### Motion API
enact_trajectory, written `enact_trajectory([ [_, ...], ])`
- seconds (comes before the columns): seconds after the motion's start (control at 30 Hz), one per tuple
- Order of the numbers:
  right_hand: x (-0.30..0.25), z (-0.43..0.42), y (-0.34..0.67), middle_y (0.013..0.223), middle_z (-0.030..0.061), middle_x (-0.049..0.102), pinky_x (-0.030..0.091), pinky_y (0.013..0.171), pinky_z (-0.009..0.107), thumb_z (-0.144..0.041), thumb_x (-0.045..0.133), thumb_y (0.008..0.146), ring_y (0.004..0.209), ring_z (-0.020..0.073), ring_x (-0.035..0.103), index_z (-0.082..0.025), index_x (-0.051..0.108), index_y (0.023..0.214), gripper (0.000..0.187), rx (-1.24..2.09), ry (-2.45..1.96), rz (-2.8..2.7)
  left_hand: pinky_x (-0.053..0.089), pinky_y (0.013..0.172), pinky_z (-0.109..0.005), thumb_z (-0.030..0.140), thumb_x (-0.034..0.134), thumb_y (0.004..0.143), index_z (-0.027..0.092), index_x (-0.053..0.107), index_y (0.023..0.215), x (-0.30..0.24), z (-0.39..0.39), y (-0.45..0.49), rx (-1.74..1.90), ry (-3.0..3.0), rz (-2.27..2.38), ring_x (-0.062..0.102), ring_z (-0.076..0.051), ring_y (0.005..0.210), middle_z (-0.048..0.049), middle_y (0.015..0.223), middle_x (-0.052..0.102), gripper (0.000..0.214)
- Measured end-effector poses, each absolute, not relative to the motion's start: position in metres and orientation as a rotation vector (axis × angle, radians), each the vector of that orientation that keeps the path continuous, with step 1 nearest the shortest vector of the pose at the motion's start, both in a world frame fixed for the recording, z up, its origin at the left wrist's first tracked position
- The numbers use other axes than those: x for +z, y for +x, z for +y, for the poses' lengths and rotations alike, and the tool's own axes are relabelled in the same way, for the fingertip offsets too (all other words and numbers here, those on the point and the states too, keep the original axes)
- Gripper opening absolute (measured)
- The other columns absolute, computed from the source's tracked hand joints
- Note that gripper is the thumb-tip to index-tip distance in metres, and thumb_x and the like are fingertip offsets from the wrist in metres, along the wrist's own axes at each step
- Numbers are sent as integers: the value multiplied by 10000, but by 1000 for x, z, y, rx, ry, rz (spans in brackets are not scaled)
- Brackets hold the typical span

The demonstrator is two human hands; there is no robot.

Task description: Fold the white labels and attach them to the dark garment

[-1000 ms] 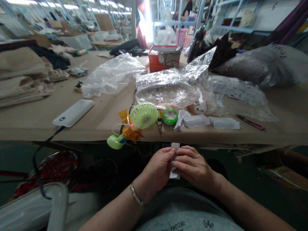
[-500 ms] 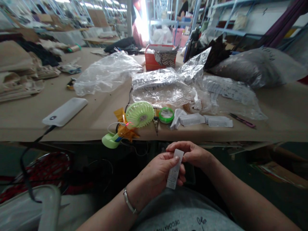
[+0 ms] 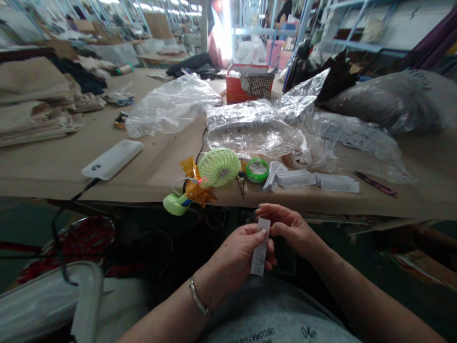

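The left hand (image 3: pixel 240 253) grips a narrow printed paper strip (image 3: pixel 260 247) between thumb and fingers, upright below the bench (image 3: pixel 150 183) edge, above the lap. The right hand (image 3: pixel 287 227) curls narrowly beside the strip's top; whether it touches, I cannot tell. Beyond, near the bench edge, lie folded paper labels (image 3: pixel 296 178), a green tape roll (image 3: pixel 257 170) and a pale green mini fan (image 3: pixel 218 167).

Overhead strip lights (image 3: pixel 162 7) lit the room; glare blew out a bright gap (image 3: pixel 223 28) at the back. The left hand (image 3: pixel 239 252) and right hand (image 3: pixel 289 228) sat dimmer, below the table (image 3: pixel 53 166). Frame edges bowed, wide-angle.
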State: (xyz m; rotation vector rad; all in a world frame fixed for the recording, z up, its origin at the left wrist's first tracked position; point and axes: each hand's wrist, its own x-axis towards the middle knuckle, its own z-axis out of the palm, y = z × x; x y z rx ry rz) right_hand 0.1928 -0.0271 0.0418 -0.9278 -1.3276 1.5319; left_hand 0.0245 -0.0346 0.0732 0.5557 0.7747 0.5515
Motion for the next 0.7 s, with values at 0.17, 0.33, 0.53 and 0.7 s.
enact_trajectory([
  [0.17,57,-32,190,1164,78,568,427,955,352,-290,547,883,1087,212,536,-227,578,1182,308,885,-1127,-1796,441,491,-210,293,577,820,128,579,801,73,-31,21,593,579,791,566,-97,496,-4,627,581,166],
  [0.33,59,-31,184,1106,88,589,461,911,343,-262,514,897,1049,207,551,-204,591,1143,265,725,-1135,-1950,446,499,-216,273,582,812,126,586,804,69,-30,20,598,585,804,564,-96,492,-2,621,578,147],
  [0.53,55,-29,178,1021,51,638,475,854,306,-264,553,859,949,183,602,-209,586,1100,249,913,-1204,-1736,433,499,-211,297,566,824,128,578,812,65,-29,17,607,579,789,554,-87,492,1,641,573,170],
  [0.7,50,-21,167,611,-29,608,466,525,200,-306,592,825,517,98,562,-177,588,819,129,1389,-1218,-1342,427,505,-215,319,552,829,132,564,774,61,-27,18,644,617,830,544,-87,495,4,626,564,195],
])
